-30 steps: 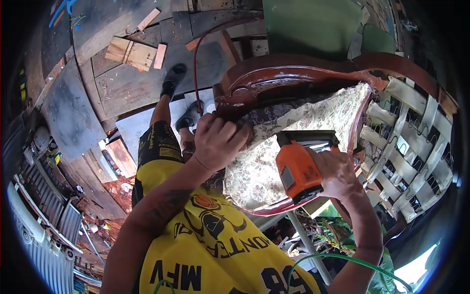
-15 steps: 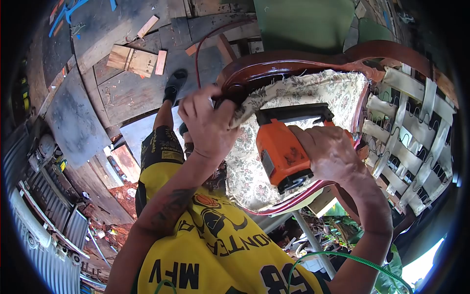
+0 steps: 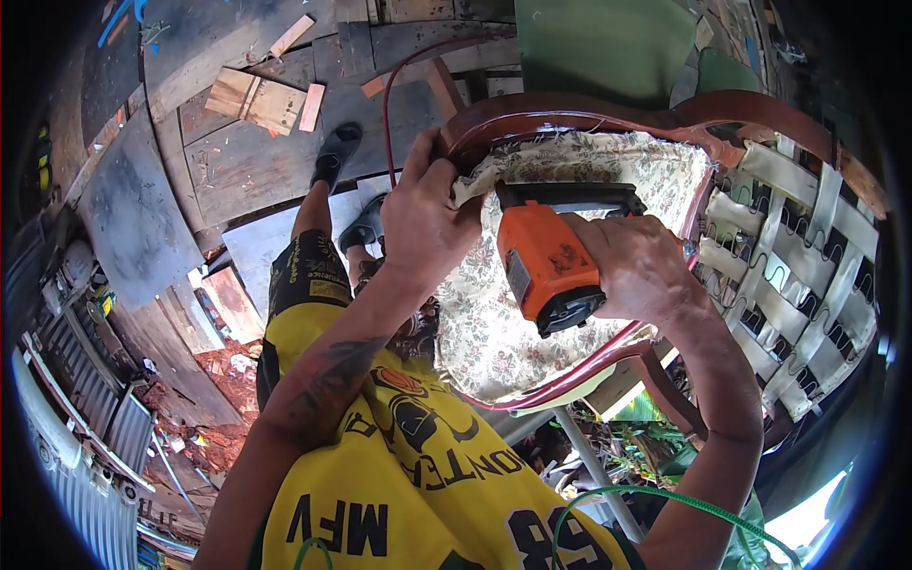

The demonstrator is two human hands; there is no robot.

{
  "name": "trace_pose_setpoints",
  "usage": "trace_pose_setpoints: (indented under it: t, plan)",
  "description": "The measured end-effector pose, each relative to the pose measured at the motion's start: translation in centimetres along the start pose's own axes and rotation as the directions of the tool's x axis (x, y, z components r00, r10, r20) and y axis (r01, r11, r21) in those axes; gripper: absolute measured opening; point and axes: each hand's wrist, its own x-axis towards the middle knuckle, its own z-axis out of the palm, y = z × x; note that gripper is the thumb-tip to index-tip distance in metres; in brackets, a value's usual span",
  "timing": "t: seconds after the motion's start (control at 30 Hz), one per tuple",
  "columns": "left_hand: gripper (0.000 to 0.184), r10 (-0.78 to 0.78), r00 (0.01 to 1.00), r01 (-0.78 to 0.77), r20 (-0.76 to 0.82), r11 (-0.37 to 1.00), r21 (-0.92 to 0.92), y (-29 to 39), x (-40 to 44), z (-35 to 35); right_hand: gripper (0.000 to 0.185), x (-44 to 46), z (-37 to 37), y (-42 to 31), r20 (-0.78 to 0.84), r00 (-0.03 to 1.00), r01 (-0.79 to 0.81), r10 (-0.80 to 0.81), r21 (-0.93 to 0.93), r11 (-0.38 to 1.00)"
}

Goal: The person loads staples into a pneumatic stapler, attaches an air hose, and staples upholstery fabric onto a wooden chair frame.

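Note:
An orange and black staple gun (image 3: 548, 261) is gripped in my right hand (image 3: 638, 268), its black nose lying along the upper part of the floral fabric (image 3: 494, 334). That fabric covers a part of a chair with a red-brown wooden frame (image 3: 570, 116). My left hand (image 3: 429, 217) is closed at the frame's upper left corner, pinching the frayed edge of the fabric. Some of its fingers are hidden behind the frame.
Woven webbing straps with metal springs (image 3: 798, 261) fill the frame to the right. A green panel (image 3: 608, 47) stands behind. Wood scraps (image 3: 256, 101) lie on the plank floor to the left. A green hose (image 3: 684, 497) crosses near my right arm.
My left hand has shifted slightly right and down, with the fabric edge drawn lower at the corner. The staple gun has tilted, its rear end moving up a little.

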Motion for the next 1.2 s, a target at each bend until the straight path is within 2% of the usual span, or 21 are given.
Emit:
trace_pose_setpoints:
  t: [0.07,0.2,0.27,0.4,0.5,0.53,0.57,0.6,0.63,0.7,0.8,0.83,0.9,0.93,1.0,1.2]
  plan:
    - [0.029,-0.001,1.000,0.001,0.003,0.999,0.032,0.0,0.0,0.0,0.057,0.3,-0.1,0.0,0.025,0.998,-0.053,0.052,0.008,0.999]
    - [0.029,0.016,0.999,-0.014,-0.044,0.999,0.043,-0.1,0.0,0.3,0.060,0.6,-0.8,-0.1,0.072,0.996,-0.062,0.060,0.016,0.998]
    - [0.025,0.079,0.994,-0.075,-0.077,0.996,0.051,-0.6,0.1,0.6,0.060,0.7,-0.9,-0.2,0.084,0.994,-0.077,0.075,0.017,0.997]
    - [0.026,0.080,0.994,-0.078,-0.068,0.996,0.030,-0.8,0.0,0.7,0.062,0.7,-1.1,-0.1,0.114,0.991,-0.078,0.075,0.014,0.997]
    - [0.028,0.109,0.991,-0.101,-0.082,0.990,0.103,-0.8,-0.1,0.5,0.057,0.9,-1.2,-0.2,0.149,0.983,-0.109,0.105,0.020,0.994]
    - [0.029,0.129,0.990,-0.121,-0.058,0.985,0.120,-0.8,-0.1,0.2,0.052,0.9,-0.8,-0.1,0.130,0.991,-0.033,0.029,0.032,0.999]
    - [0.029,0.149,0.988,-0.144,-0.049,0.986,0.088,-1.0,0.1,0.3,0.046,0.7,-1.0,0.1,0.185,0.982,-0.029,0.025,0.022,0.999]
    - [0.030,0.231,0.971,-0.225,-0.060,0.970,0.095,-1.3,0.2,0.7,0.039,0.5,-1.2,0.3,0.239,0.971,-0.025,0.021,0.012,1.000]
    - [0.031,0.221,0.972,-0.212,-0.073,0.971,0.111,-1.4,0.2,0.8,0.035,0.4,-0.6,0.7,0.166,0.986,-0.038,0.023,0.083,0.996]
    - [0.032,0.184,0.979,-0.177,-0.081,0.980,0.096,-1.2,0.1,0.8,0.028,0.9,-1.0,0.5,0.176,0.982,-0.098,0.070,0.153,0.983]
    - [0.031,0.143,0.985,-0.141,-0.093,0.990,0.027,-0.4,0.3,0.5,0.036,0.7,-0.7,0.2,0.116,0.989,-0.106,0.087,0.169,0.980]
    - [0.031,0.154,0.984,-0.153,-0.089,0.988,0.016,-0.2,0.3,0.4,0.033,0.7,-0.7,0.3,0.102,0.991,-0.101,0.086,0.156,0.983]
    - [0.028,0.082,0.995,-0.085,-0.054,0.994,-0.062,0.2,0.3,0.3,0.031,0.5,-0.6,0.4,0.089,0.992,-0.101,0.087,0.169,0.980]
    - [0.028,0.094,0.995,-0.097,-0.047,0.993,-0.071,0.0,0.3,0.4,0.030,0.5,-0.4,0.4,0.075,0.995,-0.085,0.071,0.190,0.978]
    - [0.026,0.154,0.986,-0.151,-0.068,0.987,0.057,-0.5,0.1,0.5,0.028,0.5,-0.2,0.4,0.047,0.996,-0.088,0.081,0.184,0.979]
    - [0.029,0.136,0.990,-0.136,-0.037,0.991,-0.010,-0.5,0.3,0.5,0.026,0.8,-1.2,0.2,0.073,0.995,-0.087,0.074,0.192,0.978]
